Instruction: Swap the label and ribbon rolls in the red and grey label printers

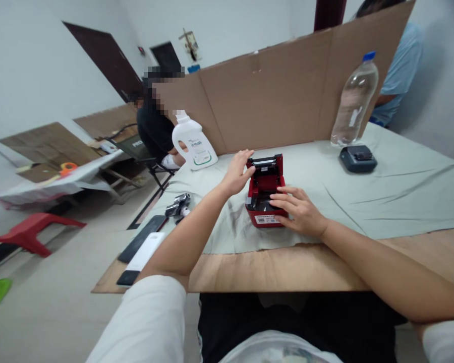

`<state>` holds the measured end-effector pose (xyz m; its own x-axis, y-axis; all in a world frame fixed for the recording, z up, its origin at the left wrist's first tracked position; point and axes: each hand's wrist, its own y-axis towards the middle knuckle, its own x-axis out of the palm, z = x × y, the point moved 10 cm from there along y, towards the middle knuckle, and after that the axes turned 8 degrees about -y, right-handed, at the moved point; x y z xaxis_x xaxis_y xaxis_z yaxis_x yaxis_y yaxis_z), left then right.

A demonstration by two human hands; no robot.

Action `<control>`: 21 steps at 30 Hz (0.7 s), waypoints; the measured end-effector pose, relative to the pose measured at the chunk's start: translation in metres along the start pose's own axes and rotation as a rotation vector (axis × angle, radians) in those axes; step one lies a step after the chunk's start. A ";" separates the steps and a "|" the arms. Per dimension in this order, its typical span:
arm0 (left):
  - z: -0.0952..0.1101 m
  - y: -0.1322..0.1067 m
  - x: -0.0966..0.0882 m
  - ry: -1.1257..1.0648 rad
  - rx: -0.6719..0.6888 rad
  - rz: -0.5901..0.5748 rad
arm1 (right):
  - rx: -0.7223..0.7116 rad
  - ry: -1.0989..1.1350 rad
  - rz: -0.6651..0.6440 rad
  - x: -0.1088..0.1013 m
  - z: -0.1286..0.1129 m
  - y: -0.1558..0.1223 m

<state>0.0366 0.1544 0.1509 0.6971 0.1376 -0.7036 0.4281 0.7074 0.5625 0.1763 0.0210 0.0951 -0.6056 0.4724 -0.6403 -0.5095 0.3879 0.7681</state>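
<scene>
A small red label printer (265,194) sits on the pale green cloth (382,196) near the table's front, its lid tilted up and its inside showing. My left hand (237,172) curls around the raised lid's top left corner. My right hand (299,210) lies over the printer's front right side, fingers stretched out and pointing into the open body. A white barcode sticker shows on the printer's front face.
A white detergent bottle (192,142) and a clear water bottle (354,101) stand by a cardboard screen (272,96). A dark grey device (357,158) lies at the right. Phones (142,244) and a folded metal tool (177,205) lie left. People sit behind the screen.
</scene>
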 end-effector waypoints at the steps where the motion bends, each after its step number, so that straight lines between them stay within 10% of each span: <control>1: 0.000 -0.002 0.006 -0.009 -0.002 -0.027 | -0.008 -0.003 0.007 -0.001 0.000 0.000; 11: 0.038 -0.082 0.025 0.063 -0.051 0.007 | 0.069 -0.002 -0.060 0.007 0.005 0.000; 21: 0.039 -0.091 0.023 -0.019 -0.013 0.159 | 0.098 0.025 -0.037 0.007 0.004 0.004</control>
<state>0.0354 0.0660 0.1003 0.7661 0.2360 -0.5978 0.3041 0.6863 0.6606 0.1727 0.0292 0.0937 -0.6035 0.4368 -0.6671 -0.4705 0.4805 0.7401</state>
